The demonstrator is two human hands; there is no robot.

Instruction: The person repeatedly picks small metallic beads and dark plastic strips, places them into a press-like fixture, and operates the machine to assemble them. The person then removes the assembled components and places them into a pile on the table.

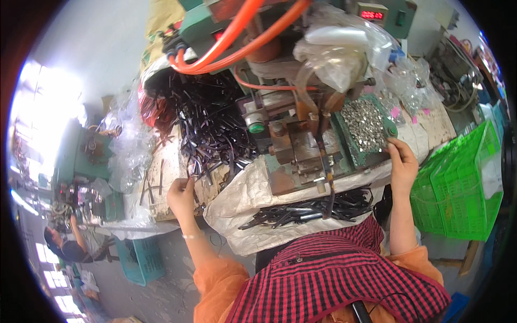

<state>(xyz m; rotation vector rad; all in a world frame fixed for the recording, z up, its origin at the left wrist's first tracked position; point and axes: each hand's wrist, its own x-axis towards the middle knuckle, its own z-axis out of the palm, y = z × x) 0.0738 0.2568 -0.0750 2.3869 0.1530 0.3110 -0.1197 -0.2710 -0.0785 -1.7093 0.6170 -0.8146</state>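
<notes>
My left hand is closed in a pinch at the near edge of a heap of glossy black strips; what lies between its fingertips is too small to make out. At the right, my right hand pinches thumb and finger together beside a green tray of small shiny metal pieces. Any piece in that pinch is hidden. Between the hands stands a press, with one dark strip running down from its working area. More black strips lie on white sheeting just before my apron.
Orange hoses arch over the press. Clear plastic bags hang at its upper right. A green crate stands at the right, a teal basket on the floor at left. Another person sits at a machine far left.
</notes>
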